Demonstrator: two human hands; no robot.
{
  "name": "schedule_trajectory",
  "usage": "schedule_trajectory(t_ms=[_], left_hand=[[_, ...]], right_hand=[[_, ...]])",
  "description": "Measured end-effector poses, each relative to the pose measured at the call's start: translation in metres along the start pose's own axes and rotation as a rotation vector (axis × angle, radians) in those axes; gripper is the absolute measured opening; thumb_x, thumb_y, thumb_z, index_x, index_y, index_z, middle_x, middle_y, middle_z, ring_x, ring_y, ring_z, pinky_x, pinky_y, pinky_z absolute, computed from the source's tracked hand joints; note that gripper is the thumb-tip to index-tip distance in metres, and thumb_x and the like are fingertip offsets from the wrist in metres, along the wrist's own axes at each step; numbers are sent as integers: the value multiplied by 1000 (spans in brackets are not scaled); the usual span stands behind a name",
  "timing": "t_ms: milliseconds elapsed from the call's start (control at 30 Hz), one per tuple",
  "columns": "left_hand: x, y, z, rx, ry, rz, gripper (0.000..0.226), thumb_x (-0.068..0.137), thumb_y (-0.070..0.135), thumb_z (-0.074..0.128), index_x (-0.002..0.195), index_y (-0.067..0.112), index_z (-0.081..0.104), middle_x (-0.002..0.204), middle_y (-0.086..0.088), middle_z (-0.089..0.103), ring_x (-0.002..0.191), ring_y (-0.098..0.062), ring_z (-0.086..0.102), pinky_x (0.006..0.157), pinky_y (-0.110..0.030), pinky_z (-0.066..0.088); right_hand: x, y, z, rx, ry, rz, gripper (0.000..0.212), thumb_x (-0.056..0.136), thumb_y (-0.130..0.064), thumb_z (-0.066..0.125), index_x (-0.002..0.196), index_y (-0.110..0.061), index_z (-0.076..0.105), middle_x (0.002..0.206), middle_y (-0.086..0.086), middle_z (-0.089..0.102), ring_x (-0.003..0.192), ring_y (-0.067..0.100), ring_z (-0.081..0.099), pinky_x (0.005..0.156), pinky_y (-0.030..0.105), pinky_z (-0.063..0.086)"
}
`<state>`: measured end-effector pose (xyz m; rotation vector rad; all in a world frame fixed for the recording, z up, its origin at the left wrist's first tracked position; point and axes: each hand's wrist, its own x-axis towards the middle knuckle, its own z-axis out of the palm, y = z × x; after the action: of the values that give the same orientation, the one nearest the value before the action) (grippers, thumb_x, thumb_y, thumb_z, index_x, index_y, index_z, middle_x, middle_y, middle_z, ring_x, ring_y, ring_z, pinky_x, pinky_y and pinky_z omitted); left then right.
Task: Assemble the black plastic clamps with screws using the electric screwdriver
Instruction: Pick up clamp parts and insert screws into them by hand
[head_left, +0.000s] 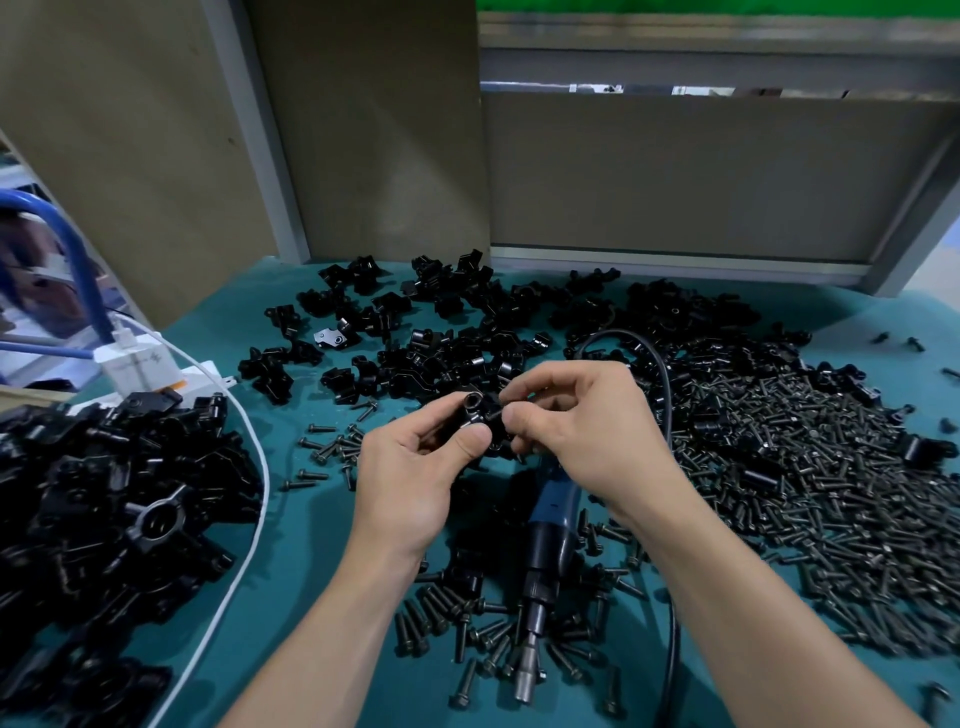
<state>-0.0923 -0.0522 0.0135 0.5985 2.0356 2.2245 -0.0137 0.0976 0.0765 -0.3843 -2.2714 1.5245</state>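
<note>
Here, a glossy black clamp (475, 414) with a round bore, above the teal mat (311, 561): left hand (410, 483) grips its body, right hand (587, 431) pinches its far side; electric screwdriver (545, 545) lies beneath.

Obscured: small black plastic clamp (475, 418), mostly under fingers of left hand (410, 467) and right hand (576, 431); fit of its parts not discernible. Rear of blue-and-black electric screwdriver (545, 525) under right wrist. Cropped at left edge: heap of black clamps (114, 509). Unreadable: print on white plug adapter (137, 358). Blurred: top background.
</note>
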Motion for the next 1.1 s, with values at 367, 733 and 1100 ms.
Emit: schedule_trajectory(t_ms=[367,733,1100], left_hand=[[-5,-3,0,203,60,51,45,80,33,87,100,69,69,83,15,74,78,-11,62,80,-34,60],[-15,-3,6,326,33,113,37,84,31,84,108,57,71,74,18,74,57,-10,48,56,-33,57],[-15,-2,6,344,45,125,37,82,34,86,113,46,71,102,40,64,106,14,66,98,-18,53]], right_hand=[[-2,1,4,-47,-4,15,17,91,-21,78,74,-24,78,66,0,74,56,13,62,65,36,59],[-5,4,16,-306,33,-49,52,104,-37,60,56,-20,49,42,-12,39,42,6,40,41,18,31],[1,-9,-7,-386,-99,-37,18,95,-19,68,81,-29,72,75,-7,73,62,5,64,62,21,55]])
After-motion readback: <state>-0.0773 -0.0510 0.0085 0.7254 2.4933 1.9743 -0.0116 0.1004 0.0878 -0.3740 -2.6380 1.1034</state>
